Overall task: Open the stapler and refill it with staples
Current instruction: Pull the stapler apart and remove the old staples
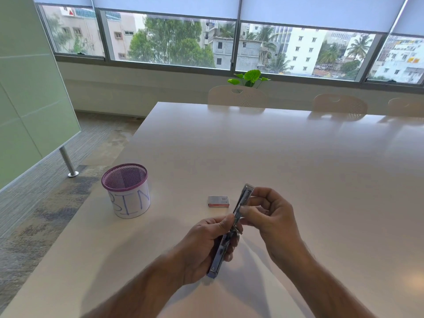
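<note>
A slim metal stapler (243, 198) is swung open into one long line and held above the white table (298, 168). My left hand (206, 246) grips its lower half, thumb near the hinge. My right hand (268, 214) pinches the upper half around the staple channel; I cannot tell whether staples sit between those fingers. A small grey and red staple box (218, 201) lies flat on the table just beyond my hands.
A purple mesh cup (126, 190) wrapped in paper marked "BIN" stands at the table's left edge. Pale chairs (237, 96) line the far side under a window. A green glass panel (29, 92) and carpeted floor lie to the left.
</note>
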Demonstrator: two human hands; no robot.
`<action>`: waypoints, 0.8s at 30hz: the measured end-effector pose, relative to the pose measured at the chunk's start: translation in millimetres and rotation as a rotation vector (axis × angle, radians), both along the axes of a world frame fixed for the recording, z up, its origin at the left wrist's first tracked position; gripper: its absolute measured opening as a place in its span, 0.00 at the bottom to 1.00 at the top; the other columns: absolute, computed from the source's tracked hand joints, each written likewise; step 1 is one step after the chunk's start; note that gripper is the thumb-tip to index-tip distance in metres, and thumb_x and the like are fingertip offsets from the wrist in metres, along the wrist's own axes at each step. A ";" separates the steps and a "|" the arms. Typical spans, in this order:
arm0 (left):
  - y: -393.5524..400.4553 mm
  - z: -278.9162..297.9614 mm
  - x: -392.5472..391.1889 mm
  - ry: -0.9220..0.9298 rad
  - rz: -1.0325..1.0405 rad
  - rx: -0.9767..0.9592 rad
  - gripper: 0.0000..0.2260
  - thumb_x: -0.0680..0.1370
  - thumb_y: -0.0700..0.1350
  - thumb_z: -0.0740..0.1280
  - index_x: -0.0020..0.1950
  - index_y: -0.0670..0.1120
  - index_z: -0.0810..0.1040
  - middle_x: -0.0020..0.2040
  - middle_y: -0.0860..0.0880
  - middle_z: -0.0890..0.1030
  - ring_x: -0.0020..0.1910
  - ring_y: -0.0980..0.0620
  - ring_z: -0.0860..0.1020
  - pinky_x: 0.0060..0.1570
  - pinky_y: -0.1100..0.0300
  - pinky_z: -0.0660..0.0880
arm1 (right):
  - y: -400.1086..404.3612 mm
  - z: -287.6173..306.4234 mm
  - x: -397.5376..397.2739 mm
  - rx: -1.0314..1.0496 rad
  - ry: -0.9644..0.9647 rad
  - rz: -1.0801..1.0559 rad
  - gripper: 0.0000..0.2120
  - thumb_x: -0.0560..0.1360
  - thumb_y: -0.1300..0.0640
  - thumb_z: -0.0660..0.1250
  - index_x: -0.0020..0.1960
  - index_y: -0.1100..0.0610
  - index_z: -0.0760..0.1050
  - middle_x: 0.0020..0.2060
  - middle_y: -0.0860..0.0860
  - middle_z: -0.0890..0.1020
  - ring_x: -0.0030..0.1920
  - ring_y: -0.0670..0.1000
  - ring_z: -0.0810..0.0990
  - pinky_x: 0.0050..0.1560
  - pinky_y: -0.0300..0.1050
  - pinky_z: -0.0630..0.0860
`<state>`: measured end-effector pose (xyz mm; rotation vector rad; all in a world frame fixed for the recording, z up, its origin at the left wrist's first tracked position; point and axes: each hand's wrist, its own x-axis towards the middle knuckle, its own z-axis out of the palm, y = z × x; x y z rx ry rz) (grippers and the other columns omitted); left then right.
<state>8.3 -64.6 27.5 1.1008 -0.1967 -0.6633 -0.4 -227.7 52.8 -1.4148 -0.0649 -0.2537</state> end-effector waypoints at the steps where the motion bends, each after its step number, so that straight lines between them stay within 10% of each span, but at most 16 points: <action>1: -0.3 0.6 -0.2 0.009 0.003 -0.006 0.14 0.77 0.52 0.67 0.45 0.42 0.83 0.34 0.44 0.77 0.29 0.51 0.73 0.30 0.59 0.74 | 0.2 -0.4 -0.2 0.007 0.003 0.002 0.15 0.70 0.76 0.70 0.50 0.60 0.78 0.34 0.52 0.85 0.33 0.52 0.85 0.34 0.43 0.82; 14: 4.8 8.6 6.0 -0.045 0.141 0.148 0.12 0.78 0.50 0.69 0.39 0.44 0.82 0.32 0.44 0.78 0.27 0.51 0.74 0.26 0.61 0.73 | 22.2 -9.1 -7.0 0.540 0.440 0.195 0.14 0.77 0.59 0.63 0.51 0.69 0.84 0.48 0.64 0.85 0.33 0.56 0.82 0.36 0.47 0.82; 24: 1.8 40.1 -5.2 -0.988 0.231 1.090 0.12 0.75 0.55 0.68 0.41 0.47 0.79 0.34 0.71 0.78 0.29 0.62 0.74 0.28 0.72 0.64 | 27.8 -18.1 -8.9 0.872 0.541 0.186 0.23 0.82 0.57 0.52 0.54 0.73 0.80 0.46 0.67 0.85 0.41 0.62 0.87 0.37 0.49 0.85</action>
